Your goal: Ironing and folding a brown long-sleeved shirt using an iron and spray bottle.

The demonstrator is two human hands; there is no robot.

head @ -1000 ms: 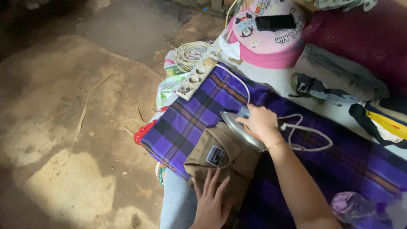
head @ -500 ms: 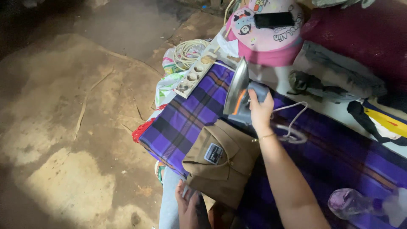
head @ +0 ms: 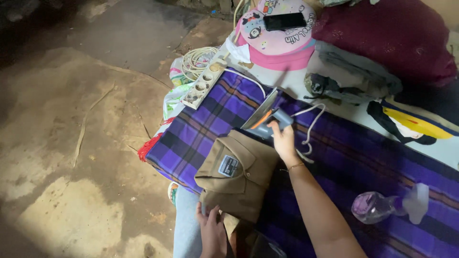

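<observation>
R hand (head: 282, 138) clamps iron (head: 263, 117), tilted up, just beyond folded brown shirt (head: 239, 174); L hand (head: 210, 229) open-fingered at shirt's near edge.

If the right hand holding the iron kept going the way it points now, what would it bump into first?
The right hand points up and away with the iron. Straight on, it would probably cross the purple plaid cloth and first meet the pink cushion; depth is hard to judge.

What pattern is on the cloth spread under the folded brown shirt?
The cloth is a purple and dark blue plaid with thin orange-brown stripes, seen clearly in the head view.
</observation>
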